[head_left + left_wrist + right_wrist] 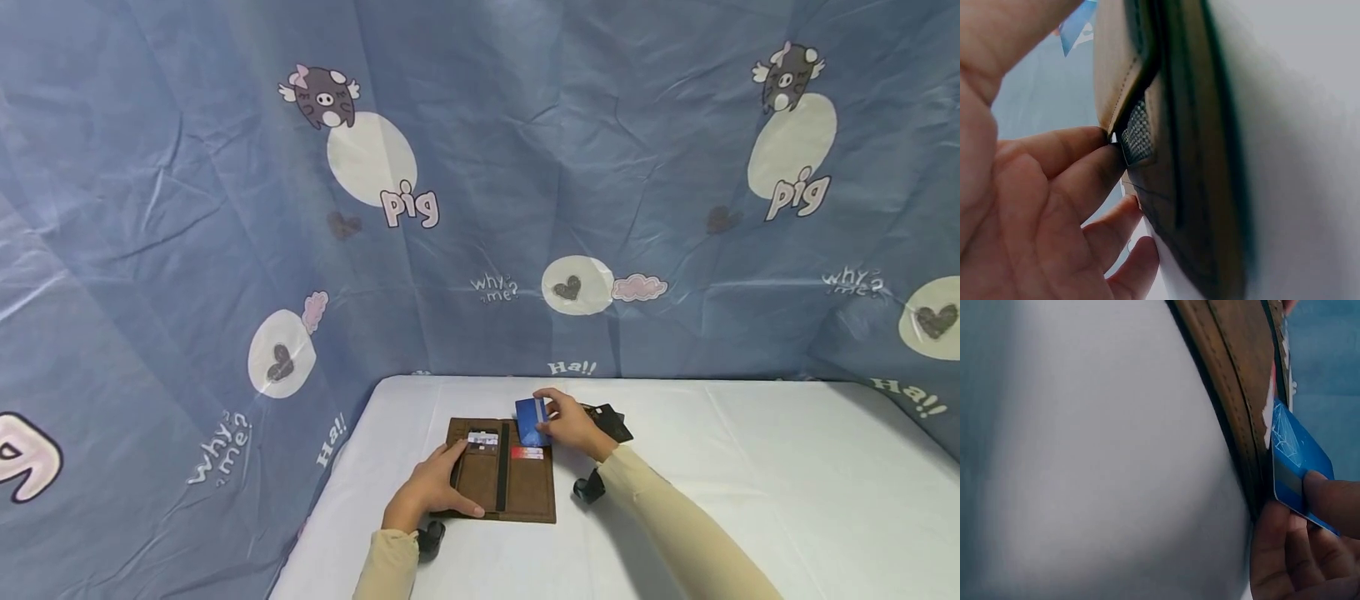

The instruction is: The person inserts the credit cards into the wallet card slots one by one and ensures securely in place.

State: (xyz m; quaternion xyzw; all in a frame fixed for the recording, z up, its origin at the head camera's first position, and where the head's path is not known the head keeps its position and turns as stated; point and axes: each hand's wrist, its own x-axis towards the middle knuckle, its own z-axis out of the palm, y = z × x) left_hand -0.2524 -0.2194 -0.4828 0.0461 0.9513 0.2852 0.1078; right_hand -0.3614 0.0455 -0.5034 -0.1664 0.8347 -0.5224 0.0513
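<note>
A brown wallet (531, 492) lies spread open on the white table, a dark strap running down its middle. My left hand (431, 492) rests on its left part, thumb near the bottom edge and fingers toward the upper left pocket. In the left wrist view, fingertips (1113, 156) touch the wallet's edge. Between thumb and fingers, my right hand (572, 425) pinches a blue card (529, 421) with a grey stripe, over the wallet's upper right. A red-and-white card (527, 453) shows in the right pocket, and a pale card (482, 439) in the left one.
Several black cards (611, 422) lie on the table (735, 467), just right of my right hand. A blue printed cloth (480, 333) hangs behind the table and along its left side.
</note>
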